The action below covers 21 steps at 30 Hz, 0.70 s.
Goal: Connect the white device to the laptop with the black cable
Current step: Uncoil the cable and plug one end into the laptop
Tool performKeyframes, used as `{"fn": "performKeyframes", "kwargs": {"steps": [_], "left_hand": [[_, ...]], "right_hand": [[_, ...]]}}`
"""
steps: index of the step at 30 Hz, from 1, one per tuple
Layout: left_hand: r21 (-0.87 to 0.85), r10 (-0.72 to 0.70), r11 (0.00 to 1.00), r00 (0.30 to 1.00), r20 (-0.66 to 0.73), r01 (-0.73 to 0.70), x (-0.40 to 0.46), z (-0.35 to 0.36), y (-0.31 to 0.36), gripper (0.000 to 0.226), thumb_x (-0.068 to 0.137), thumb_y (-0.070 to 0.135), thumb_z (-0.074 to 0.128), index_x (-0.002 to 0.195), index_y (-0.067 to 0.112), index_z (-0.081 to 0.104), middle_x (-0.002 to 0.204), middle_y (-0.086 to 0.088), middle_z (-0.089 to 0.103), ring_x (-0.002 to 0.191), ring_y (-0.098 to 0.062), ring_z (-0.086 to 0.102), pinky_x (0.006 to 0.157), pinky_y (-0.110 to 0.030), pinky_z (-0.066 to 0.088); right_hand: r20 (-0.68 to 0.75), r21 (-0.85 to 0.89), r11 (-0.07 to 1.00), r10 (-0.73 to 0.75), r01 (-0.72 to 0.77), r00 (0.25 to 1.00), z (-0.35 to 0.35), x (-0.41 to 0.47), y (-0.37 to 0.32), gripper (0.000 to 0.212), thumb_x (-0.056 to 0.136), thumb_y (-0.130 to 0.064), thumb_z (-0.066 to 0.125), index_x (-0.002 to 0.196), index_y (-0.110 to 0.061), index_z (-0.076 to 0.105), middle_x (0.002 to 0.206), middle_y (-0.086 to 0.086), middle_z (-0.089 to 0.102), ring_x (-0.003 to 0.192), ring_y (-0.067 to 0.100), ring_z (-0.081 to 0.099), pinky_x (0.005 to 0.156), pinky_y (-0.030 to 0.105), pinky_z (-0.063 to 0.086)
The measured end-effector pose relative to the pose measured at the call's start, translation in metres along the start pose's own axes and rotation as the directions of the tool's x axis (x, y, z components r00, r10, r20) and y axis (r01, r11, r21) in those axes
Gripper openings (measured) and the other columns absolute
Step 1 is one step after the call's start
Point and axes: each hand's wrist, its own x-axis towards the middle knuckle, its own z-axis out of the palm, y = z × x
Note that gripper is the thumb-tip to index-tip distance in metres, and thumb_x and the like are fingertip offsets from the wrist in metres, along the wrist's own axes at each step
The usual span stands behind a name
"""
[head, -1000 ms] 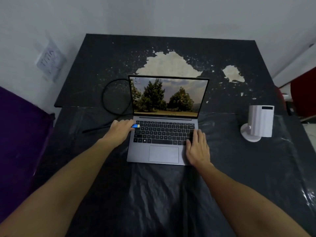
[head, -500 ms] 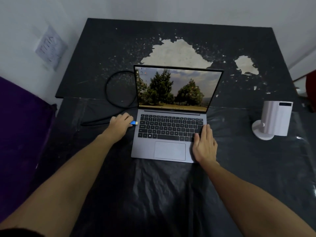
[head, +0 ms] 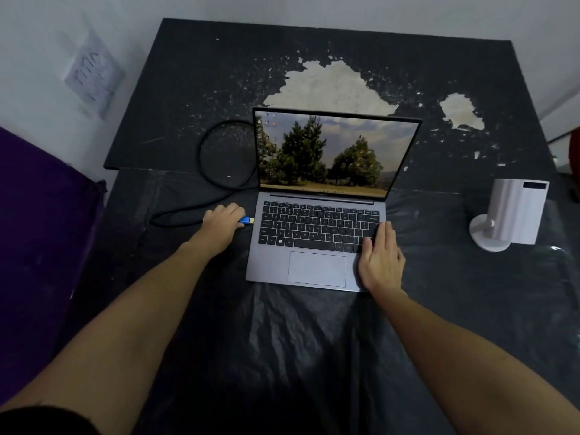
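Note:
An open grey laptop (head: 317,268) stands in the middle of the table with a tree picture on its screen. My left hand (head: 221,226) grips the blue plug (head: 246,220) of the black cable (head: 207,171); the plug's gold tip sits just short of the laptop's left edge. The cable loops behind my hand to the left of the screen. My right hand (head: 381,259) lies flat on the laptop's right palm rest and lower keys. The white device (head: 511,211), a box on a round foot, stands apart at the right.
The dark table (head: 194,89) has worn pale patches (head: 332,89) behind the laptop, and crinkled black plastic sheet (head: 298,334) covers its near part. A purple surface (head: 40,230) lies at the left. A paper sheet (head: 92,73) hangs on the wall.
My left hand has drawn the blue plug back from over the keyboard's left corner to just outside the laptop's left edge. The view has shifted slightly. My right hand stays put.

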Motion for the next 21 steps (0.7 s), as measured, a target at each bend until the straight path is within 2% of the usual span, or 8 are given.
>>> {"fn": "performKeyframes", "kwargs": {"steps": [6,9,15,21], "left_hand": [[-0.008,0.013,1.000,1.000,-0.020,-0.013,0.002,0.000,0.000,0.017,0.100,0.019,0.049,0.115,0.014,0.055,0.119,-0.006,0.055,0.099,-0.029,0.048,0.080,-0.043,0.035],[-0.070,-0.012,0.998,0.999,-0.052,0.008,0.007,-0.003,0.000,0.016,0.100,0.019,0.050,0.112,0.012,0.057,0.118,-0.006,0.057,0.102,-0.031,0.044,0.081,-0.045,0.036],[-0.112,-0.016,0.994,1.000,-0.026,0.013,0.008,-0.007,0.000,0.015,0.099,0.021,0.051,0.112,0.013,0.057,0.119,-0.005,0.056,0.105,-0.031,0.042,0.086,-0.046,0.036],[-0.077,-0.055,0.996,0.998,-0.032,0.053,0.009,-0.008,0.006,0.021,0.100,0.022,0.052,0.117,0.012,0.058,0.123,-0.006,0.055,0.108,-0.033,0.043,0.085,-0.044,0.036]], "right_hand": [[-0.017,0.001,1.000,0.001,-0.001,1.000,0.003,0.000,0.001,0.063,0.102,-0.046,0.017,0.159,-0.017,0.014,0.167,0.000,0.014,0.151,0.015,0.013,0.120,0.046,0.018],[-0.022,-0.003,1.000,0.002,-0.003,1.000,0.004,0.000,0.001,0.064,0.102,-0.047,0.016,0.159,-0.018,0.015,0.167,0.000,0.014,0.151,0.015,0.014,0.119,0.046,0.019],[-0.034,-0.013,1.000,0.000,0.000,0.999,0.006,0.001,0.003,0.063,0.103,-0.047,0.017,0.158,-0.018,0.015,0.167,0.000,0.015,0.151,0.016,0.015,0.118,0.047,0.020],[-0.037,-0.016,1.000,0.005,-0.006,0.999,0.007,0.001,0.003,0.061,0.103,-0.044,0.020,0.158,-0.017,0.016,0.166,0.000,0.016,0.151,0.017,0.017,0.117,0.047,0.021]]}}
